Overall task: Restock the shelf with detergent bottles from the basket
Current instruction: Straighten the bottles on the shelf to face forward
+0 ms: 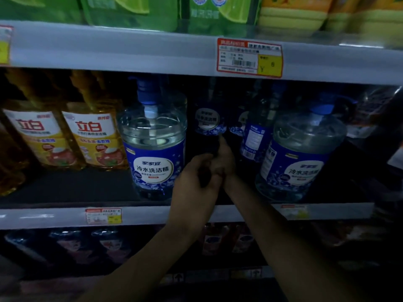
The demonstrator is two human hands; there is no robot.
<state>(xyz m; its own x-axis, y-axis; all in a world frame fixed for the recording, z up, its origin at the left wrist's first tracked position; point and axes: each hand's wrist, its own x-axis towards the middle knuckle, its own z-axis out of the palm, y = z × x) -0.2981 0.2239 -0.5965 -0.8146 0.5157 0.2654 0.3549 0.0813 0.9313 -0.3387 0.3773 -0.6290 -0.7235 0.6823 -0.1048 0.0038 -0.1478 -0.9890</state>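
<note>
A: Where is the dark blue bottle (209, 120) found?

B: It is seen at the centre of the frame, on the middle shelf (65, 188), in the gap between the left clear jug (154, 149) and the right clear jug (298, 158).

A: How is its long axis set?

B: It is held close to vertical. The neck is pointed up toward the underside of the upper shelf, the base down toward the hands, and the label is turned to the camera.

A: And how are the hands placed?

B: The left hand (196, 182) is curled round the dark lower end of the bottle. The right hand (225, 159) is wrapped against the same end from the right, one finger raised along the bottle. The two hands are pressed together. The exact finger positions are obscured by the dim light.

A: What is seen beside it?

B: A slimmer blue bottle (257, 131) is stood just to its right, and yellow bottles (93, 136) are lined up at the left of the frame.
</note>
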